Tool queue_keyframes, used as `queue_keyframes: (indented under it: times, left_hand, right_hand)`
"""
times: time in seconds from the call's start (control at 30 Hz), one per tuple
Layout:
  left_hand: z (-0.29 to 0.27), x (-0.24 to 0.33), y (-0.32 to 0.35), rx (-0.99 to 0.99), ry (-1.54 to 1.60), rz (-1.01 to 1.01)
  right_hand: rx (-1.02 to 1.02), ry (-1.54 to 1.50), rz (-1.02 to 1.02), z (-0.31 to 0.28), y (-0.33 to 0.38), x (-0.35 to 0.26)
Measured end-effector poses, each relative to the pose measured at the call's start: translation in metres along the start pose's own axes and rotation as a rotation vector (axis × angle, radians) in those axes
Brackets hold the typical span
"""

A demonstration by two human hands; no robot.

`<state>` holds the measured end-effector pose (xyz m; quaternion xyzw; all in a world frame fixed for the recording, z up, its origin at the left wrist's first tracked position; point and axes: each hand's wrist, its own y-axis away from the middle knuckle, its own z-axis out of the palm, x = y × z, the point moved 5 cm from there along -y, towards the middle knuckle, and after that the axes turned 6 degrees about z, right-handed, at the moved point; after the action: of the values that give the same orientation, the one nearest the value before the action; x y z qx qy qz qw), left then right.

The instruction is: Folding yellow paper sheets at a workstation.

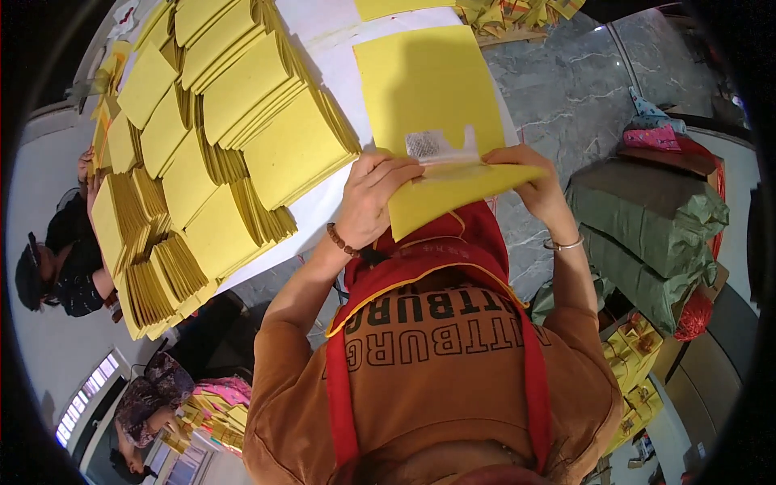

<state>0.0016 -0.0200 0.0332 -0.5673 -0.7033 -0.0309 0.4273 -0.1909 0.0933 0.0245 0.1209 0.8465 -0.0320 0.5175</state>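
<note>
A large yellow paper sheet (pixel 428 81) lies at the table's near edge, with a shadow over its middle. Across its near part runs a glossy clear strip (pixel 457 149) bearing a square printed code. Nearest me, a yellow flap (pixel 453 194) is raised and curved; whether it belongs to the same sheet I cannot tell. My left hand (pixel 373 190) pinches the flap's left end, with fingers bent over the strip. My right hand (pixel 529 182) grips its right end, thumb and fingers closed on the edge. Both hands are closed.
Overlapping rows of folded yellow paper stacks (pixel 242 89) cover the table's left side, close to my left hand. Another yellow sheet (pixel 404 6) lies beyond. Green wrapped bundles (pixel 647 218) stand at right. Other people sit at the far left (pixel 73 250) and lower left (pixel 153 396).
</note>
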Motion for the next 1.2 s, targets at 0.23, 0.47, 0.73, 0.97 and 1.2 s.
queue_keyframes:
  times: [0.23,0.47,0.73,0.97,1.2]
  left_hand:
    - [0.005,-0.032,0.003,0.062,0.333,-0.6]
    - [0.012,-0.052,-0.002,0.208,0.422,-0.763]
    - [0.014,-0.062,-0.005,0.216,0.458,-0.769]
    - [0.016,-0.068,-0.005,0.219,0.619,-0.83]
    - [-0.009,-0.039,-0.016,0.224,0.391,-0.722]
  right_hand:
    - [0.117,-0.068,0.379,0.001,-0.016,0.009]
    - [0.429,-0.08,0.142,0.003,-0.027,-0.012]
    - [0.35,-0.188,0.387,0.01,-0.035,0.017]
    - [0.412,-0.142,0.411,0.011,-0.042,0.013]
    - [0.41,-0.125,0.366,0.01,-0.043,0.018]
